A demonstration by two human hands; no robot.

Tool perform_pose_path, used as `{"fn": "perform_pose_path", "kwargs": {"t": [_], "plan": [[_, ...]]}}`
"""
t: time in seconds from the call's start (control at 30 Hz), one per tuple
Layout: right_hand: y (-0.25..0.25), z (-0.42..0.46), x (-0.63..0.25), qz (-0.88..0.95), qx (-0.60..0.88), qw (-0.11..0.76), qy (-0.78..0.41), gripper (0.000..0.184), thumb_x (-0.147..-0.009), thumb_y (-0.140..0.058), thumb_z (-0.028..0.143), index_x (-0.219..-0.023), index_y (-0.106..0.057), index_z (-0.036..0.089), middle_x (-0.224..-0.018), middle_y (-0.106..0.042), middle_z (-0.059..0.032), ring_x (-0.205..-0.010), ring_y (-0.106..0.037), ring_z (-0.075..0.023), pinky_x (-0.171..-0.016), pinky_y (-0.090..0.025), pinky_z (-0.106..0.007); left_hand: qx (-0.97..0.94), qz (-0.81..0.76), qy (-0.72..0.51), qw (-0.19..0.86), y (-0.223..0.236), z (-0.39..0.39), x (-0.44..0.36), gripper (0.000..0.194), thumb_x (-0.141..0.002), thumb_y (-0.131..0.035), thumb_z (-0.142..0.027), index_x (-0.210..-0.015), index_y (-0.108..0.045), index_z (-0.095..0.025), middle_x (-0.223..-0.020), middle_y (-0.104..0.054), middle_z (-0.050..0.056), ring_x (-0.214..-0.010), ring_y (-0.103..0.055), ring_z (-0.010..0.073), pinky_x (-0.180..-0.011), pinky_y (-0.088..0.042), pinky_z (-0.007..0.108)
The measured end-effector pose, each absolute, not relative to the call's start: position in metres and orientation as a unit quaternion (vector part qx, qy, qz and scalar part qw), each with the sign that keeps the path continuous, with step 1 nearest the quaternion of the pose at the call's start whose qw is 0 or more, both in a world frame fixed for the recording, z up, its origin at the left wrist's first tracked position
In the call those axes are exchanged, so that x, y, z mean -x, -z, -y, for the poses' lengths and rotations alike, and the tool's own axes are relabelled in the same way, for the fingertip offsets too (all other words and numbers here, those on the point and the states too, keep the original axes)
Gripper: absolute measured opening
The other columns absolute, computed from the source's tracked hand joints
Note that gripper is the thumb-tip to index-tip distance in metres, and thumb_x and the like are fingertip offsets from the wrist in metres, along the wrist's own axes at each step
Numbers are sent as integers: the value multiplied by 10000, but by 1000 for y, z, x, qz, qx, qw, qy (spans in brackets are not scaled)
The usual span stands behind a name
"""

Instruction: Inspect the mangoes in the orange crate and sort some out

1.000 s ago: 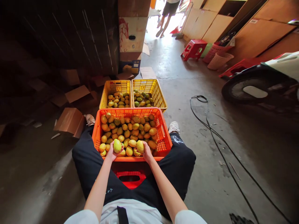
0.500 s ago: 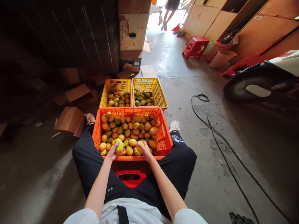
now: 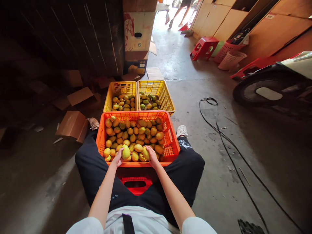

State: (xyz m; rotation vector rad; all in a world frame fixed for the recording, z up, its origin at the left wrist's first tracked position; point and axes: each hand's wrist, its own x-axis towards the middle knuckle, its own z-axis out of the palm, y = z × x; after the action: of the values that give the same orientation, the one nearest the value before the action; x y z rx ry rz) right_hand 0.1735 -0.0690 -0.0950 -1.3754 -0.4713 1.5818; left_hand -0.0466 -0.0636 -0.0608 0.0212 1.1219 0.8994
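An orange crate [image 3: 174, 144] full of yellow-green mangoes sits between my knees. Over its near edge my left hand [image 3: 118, 158] is closed round a yellow-green mango [image 3: 125, 151]. My right hand [image 3: 152, 154] grips another yellow mango [image 3: 145, 152] at the same edge. Behind the orange crate stand two yellow crates, the left one [image 3: 109, 96] and the right one [image 3: 167, 97], each partly filled with mangoes. I sit on a red stool [image 3: 136, 184].
Cardboard boxes [image 3: 73, 125] lie scattered on the left floor. A black cable [image 3: 220, 136] runs across the concrete to the right. A scooter wheel [image 3: 264, 92] stands at the right. A red stool [image 3: 204, 47] and baskets [image 3: 230, 59] sit farther back; a person's legs [image 3: 179, 14] show at the doorway.
Both hands lowered their mangoes slightly toward the crate's near edge and kept hold of them. The person at the doorway has walked farther away.
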Motion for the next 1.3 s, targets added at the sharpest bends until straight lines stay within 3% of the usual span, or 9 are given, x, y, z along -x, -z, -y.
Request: {"fn": "perform_pose_path", "kwargs": {"t": [0.37,0.67,0.93,1.1,1.3], "plan": [[97,68,-175,165,560,491,-647,490,-638,-832,598,-958,-681,259,-755,-724,-19,-675,-730,-275,-514,-567,-361,-50,-554,-426,714,64,65,47,523,-810,-927,-394,-1190,-656,-159,-1001,-807,157,-949,-819,323,-836,-699,414],[100,71,-170,177,578,493,-626,575,-483,-974,412,-903,-608,270,-785,-690,30,-622,-685,-181,-613,-608,-339,-54,-555,-441,703,75,65,48,404,-902,-801,-403,-1169,-676,-127,-953,-808,146,-885,-823,297,-769,-692,351],[98,66,-168,149,579,484,-639,466,-525,-883,501,-858,-681,244,-725,-713,6,-624,-719,-235,-575,-593,-350,11,-540,-434,721,72,63,49,339,-1010,-615,-425,-1146,-664,-118,-852,-801,126,-778,-818,263,-726,-689,349],[100,64,-172,134,567,486,-651,371,-617,-787,524,-849,-713,245,-741,-741,-23,-706,-746,-271,-565,-594,-355,12,-537,-449,714,75,63,51,402,-943,-756,-434,-1153,-640,-112,-850,-795,129,-748,-811,265,-703,-689,365],[101,65,-176,104,559,471,-675,401,-660,-743,520,-944,-741,236,-734,-752,-25,-643,-741,-248,-508,-559,-319,11,-519,-470,714,78,66,52,507,-842,-888,-408,-1185,-615,-153,-923,-793,108,-813,-819,271,-754,-693,371]]}}
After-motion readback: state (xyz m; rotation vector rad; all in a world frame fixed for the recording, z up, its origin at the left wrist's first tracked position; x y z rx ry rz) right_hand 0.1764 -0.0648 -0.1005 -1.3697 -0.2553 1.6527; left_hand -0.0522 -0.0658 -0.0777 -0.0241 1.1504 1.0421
